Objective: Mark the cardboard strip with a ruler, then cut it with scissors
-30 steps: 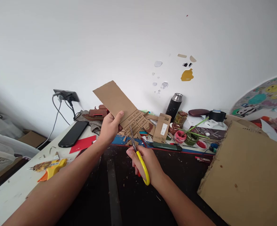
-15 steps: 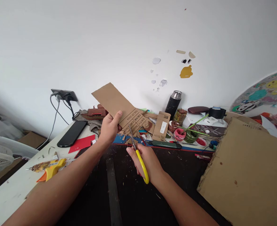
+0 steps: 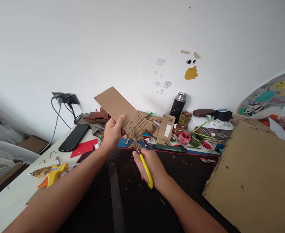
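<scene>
My left hand [image 3: 113, 132] pinches the near edge of a rectangular piece of cardboard [image 3: 118, 103], thumb on top. Dark printed lettering covers its right end, and the piece is held up tilted above the table. My right hand [image 3: 150, 166] is closed around the yellow handles of a pair of scissors [image 3: 144, 165]. The blades point up and away and lie at the printed end of the cardboard, close to its lower edge. How far the blades bite into the cardboard I cannot tell.
A steel ruler [image 3: 116, 197] lies on the dark mat between my arms. To the left are a yellow glue gun [image 3: 53, 174] and a black phone [image 3: 74, 137]. Paint jars [image 3: 184, 137], a black flask [image 3: 178, 106] and a green cutter [image 3: 171, 148] line the back. A large cardboard sheet [image 3: 251, 174] fills the right.
My right thumb has shifted slightly inward toward the scissor handles. The cardboard has dipped very slightly; otherwise hands and scissors stay nearly in place.
</scene>
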{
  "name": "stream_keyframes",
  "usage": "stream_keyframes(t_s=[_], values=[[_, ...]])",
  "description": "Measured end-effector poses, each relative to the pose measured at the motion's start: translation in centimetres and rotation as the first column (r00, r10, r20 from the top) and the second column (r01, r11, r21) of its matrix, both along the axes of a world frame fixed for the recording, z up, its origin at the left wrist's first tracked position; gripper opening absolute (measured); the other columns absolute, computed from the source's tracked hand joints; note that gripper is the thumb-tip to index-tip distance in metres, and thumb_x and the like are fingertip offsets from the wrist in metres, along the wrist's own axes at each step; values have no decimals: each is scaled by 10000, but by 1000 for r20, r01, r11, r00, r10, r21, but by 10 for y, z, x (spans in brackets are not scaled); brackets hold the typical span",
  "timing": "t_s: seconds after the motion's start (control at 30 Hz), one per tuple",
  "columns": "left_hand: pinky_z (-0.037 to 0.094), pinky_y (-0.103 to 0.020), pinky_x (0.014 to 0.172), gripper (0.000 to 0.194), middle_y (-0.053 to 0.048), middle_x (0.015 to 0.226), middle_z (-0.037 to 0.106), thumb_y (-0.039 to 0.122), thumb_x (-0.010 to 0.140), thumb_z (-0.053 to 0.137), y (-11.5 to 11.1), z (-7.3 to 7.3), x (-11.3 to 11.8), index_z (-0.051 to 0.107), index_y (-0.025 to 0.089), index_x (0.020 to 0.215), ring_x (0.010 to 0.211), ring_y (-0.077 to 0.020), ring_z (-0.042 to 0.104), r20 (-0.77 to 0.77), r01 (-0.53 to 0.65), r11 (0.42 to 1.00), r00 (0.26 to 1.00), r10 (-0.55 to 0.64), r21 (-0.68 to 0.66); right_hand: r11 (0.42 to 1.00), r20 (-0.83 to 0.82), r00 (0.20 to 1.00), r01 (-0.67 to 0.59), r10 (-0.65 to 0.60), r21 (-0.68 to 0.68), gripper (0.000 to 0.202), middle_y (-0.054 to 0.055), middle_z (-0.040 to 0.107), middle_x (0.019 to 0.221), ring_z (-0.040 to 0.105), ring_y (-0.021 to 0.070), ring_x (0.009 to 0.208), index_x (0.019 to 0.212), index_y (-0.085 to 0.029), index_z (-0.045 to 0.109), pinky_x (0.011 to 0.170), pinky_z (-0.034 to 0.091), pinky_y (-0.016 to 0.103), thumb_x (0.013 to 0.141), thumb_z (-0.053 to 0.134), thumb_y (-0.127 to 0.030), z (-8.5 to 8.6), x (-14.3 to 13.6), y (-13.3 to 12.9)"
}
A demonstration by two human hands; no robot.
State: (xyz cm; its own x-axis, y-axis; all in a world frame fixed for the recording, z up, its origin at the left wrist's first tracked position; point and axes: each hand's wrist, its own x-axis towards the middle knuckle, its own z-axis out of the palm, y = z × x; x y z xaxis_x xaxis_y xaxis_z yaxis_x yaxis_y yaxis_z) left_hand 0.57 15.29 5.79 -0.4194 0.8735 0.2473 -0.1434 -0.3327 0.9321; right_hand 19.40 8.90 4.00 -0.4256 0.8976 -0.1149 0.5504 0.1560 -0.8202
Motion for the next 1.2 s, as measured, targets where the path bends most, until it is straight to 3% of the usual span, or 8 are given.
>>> stream_keyframes(t_s=[0.17,0.6,0.9,1.07,1.2], values=[[303,-182,340,556,84,444,456,647,770,902,1,0,-1,533,231,764,349,-77,382,-11,11,1000,1000,-11,-1,1000,0,1000,-5,5,16,262,-38,558,512,623,182,475,934,-226,675,550,386,258,1120,557,-368,1,0,0],[293,-178,354,545,89,487,466,622,762,906,-1,2,1,530,228,787,372,-69,383,-7,16,1000,1000,-16,-17,1000,-77,997,-5,4,-8,301,-39,507,519,592,185,470,853,-248,612,524,351,273,1091,626,-432,-4,0,2],[294,-177,354,562,86,462,462,644,736,908,0,3,1,536,224,769,368,-70,386,-12,31,999,999,-32,-44,1000,-38,999,0,0,1,271,-23,560,538,615,190,458,859,-242,621,526,376,275,1081,619,-397,-3,-1,2],[306,-178,355,559,86,476,482,648,743,907,-1,3,0,550,222,800,369,-74,404,-6,36,999,999,-36,-35,997,-126,992,-3,-7,-83,300,-57,547,511,595,161,392,891,-244,610,456,389,237,1091,611,-467,-12,0,1],[321,-180,358,535,78,506,508,635,767,896,-1,4,-2,568,217,829,372,-78,424,-16,27,999,1000,-27,-38,989,-220,975,-71,42,-128,343,-35,660,601,668,159,444,942,-229,622,448,463,213,1093,592,-536,-20,1,2]])
